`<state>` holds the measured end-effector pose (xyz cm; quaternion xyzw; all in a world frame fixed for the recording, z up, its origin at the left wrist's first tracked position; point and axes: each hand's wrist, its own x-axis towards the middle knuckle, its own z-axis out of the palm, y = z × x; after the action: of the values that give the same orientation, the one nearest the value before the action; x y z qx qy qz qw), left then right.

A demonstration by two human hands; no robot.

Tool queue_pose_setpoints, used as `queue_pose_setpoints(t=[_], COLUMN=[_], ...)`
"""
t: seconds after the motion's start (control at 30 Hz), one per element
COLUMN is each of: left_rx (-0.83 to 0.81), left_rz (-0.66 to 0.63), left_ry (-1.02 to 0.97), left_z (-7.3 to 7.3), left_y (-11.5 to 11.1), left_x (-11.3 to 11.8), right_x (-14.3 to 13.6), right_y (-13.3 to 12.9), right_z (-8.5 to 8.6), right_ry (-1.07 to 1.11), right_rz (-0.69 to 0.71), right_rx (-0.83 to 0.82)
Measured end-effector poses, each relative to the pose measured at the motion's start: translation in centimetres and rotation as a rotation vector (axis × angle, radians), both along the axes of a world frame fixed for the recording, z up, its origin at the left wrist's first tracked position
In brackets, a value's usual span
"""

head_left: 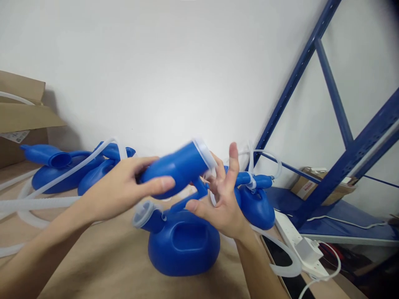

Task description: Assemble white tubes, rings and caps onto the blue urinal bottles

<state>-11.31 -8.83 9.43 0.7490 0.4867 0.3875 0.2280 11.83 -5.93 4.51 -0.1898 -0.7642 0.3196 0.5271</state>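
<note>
My left hand [124,187] is wrapped round a blue plastic urinal funnel [174,168], raised and tilted with its white rim [204,153] to the upper right. Close to that rim is my right hand [222,195], its fingers spread and the thumb apart; whether a fingertip touches the rim is unclear. Below both hands a blue urinal bottle [183,251] stands upright, with a moulded handle and a translucent cap [145,214] on its angled neck. The funnel and its rim are slightly blurred.
More blue bottles [254,207] with translucent tubes lie right and left [59,178]. An open cardboard box [25,112] sits at far left. On the right are a dark phone-like slab [280,253], a white power strip [288,230] with a charger, and a blue metal rack [333,166].
</note>
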Motion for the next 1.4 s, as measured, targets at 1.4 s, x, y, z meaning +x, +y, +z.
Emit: queue_pose_setpoints(t=[1.4], left_rx=[0.575], left_rz=[0.217], left_ry=[0.180], left_z=[-2.8], left_y=[0.3], left_x=[-0.2], right_x=[3.0], right_y=[1.8], right_z=[1.7], right_ry=[-0.005], right_rz=[0.115], right_rx=[-0.418])
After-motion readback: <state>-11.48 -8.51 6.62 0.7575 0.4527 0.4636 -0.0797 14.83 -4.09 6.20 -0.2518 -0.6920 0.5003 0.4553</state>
